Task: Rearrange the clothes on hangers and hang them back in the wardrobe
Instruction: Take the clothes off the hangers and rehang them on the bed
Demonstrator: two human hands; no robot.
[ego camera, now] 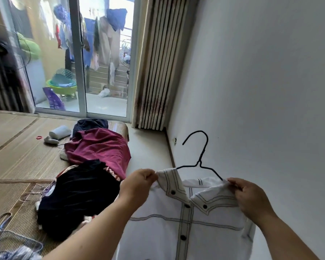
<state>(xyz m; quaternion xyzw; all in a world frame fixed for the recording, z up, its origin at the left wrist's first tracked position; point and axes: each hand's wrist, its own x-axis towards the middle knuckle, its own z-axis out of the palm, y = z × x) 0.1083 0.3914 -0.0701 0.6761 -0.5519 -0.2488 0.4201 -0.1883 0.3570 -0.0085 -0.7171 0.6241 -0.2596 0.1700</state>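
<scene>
Left hand (139, 182) and right hand (251, 196) each pinch a shoulder of the white shirt (176, 231), apparently seated on the black wire hanger (201, 156), held midair. Loosening 1 pinch could drop that shoulder. Beyond, a maroon garment (99, 147) lies at the mat's (17, 147) right edge.

Readable text, labels, brands, numbers, signs: none found.
- white shirt (186, 222): dark contrast stitching and dark buttons only; no lettering shows on the visible front or collar.
- purple bag (53, 99), far background at left: pale print on its face, too blurred and small to read.
</scene>
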